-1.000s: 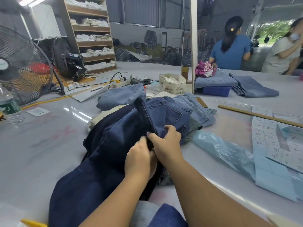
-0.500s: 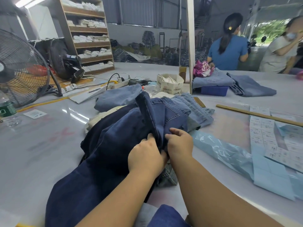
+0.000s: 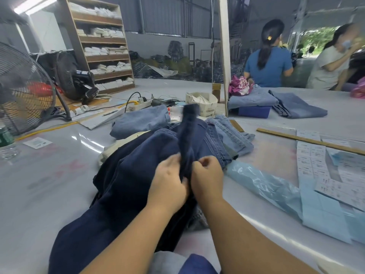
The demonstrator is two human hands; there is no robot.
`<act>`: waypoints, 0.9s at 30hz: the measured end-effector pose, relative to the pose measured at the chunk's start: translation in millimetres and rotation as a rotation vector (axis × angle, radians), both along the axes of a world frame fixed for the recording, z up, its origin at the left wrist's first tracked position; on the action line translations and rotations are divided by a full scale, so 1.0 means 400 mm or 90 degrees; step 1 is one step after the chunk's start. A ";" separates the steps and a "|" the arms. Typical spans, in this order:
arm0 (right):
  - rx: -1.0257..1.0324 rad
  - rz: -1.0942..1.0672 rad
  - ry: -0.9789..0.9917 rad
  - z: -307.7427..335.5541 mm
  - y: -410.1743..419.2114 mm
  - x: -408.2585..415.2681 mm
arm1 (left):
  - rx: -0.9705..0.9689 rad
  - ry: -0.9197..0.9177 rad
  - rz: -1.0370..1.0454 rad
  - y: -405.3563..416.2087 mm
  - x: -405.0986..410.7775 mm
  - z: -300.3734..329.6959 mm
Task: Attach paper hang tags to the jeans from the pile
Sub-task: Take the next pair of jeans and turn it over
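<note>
On the table [image 3: 59, 184], close in front of the person, lies a dark navy pair of jeans [image 3: 126, 184], sprawled over the near edge of the pile [image 3: 223, 135]. Both hands meet at a raised fold of it. The left hand [image 3: 167, 186] has its fingers curled round the fold, and the right hand [image 3: 207, 175] pinches the same ridge from the other side, fingertips together on the cloth. No hang tag shows in either hand.

The step looks like finding the spot where a tag goes. It probably pays to keep the fold taut between the two grips and work along it a little at a time, so the heavy cloth does not slump back.

The denim is deep indigo, thick and rumpled, the lifted part blurred. Paler blue jeans lie behind it. Printed label sheets [image 3: 316, 161] wait well to the right.
</note>
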State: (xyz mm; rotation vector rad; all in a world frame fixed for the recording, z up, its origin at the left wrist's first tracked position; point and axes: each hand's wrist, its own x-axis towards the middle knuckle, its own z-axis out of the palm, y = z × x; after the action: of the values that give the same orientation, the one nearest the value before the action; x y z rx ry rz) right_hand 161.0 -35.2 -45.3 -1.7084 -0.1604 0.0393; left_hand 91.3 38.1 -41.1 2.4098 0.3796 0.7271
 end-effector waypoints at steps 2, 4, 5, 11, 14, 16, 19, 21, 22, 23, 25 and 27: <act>0.045 -0.068 0.113 -0.016 -0.014 0.025 | 0.086 0.167 -0.060 -0.008 0.009 -0.025; 0.101 -0.117 0.225 -0.022 -0.016 0.038 | 0.181 0.283 -0.035 -0.016 0.022 -0.041; 0.113 -0.124 0.258 -0.022 -0.014 0.041 | 0.211 0.292 -0.015 -0.019 0.030 -0.041; 0.188 -0.152 0.244 -0.008 -0.004 0.042 | 0.256 0.209 0.066 -0.040 0.022 -0.019; 0.296 -0.179 0.264 -0.008 -0.017 0.058 | 0.216 0.184 0.081 -0.034 -0.006 -0.016; 0.381 -0.197 0.291 -0.009 -0.028 0.068 | 0.201 0.211 0.091 -0.034 -0.027 -0.014; 0.390 -0.225 0.273 -0.012 -0.037 0.070 | 0.198 0.293 0.072 -0.049 -0.044 0.011; 0.321 -0.220 0.214 -0.008 -0.044 0.064 | 0.177 0.326 0.054 -0.060 -0.038 0.037; 0.281 -0.208 0.180 -0.005 -0.046 0.063 | 0.154 0.329 0.046 -0.065 -0.033 0.046; 0.249 -0.193 0.151 0.001 -0.047 0.061 | 0.136 0.322 0.040 -0.069 -0.027 0.050; 0.229 -0.156 0.109 0.022 -0.043 0.049 | 0.140 0.280 0.034 -0.076 -0.021 0.051; 0.230 -0.113 0.080 0.045 -0.034 0.029 | 0.153 0.224 0.040 -0.076 -0.025 0.055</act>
State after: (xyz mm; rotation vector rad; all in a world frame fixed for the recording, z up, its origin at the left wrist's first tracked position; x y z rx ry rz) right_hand 172.5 -48.9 -27.4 -1.3498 0.0749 -0.0139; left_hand 81.1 7.8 -19.2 2.7720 0.5369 0.3879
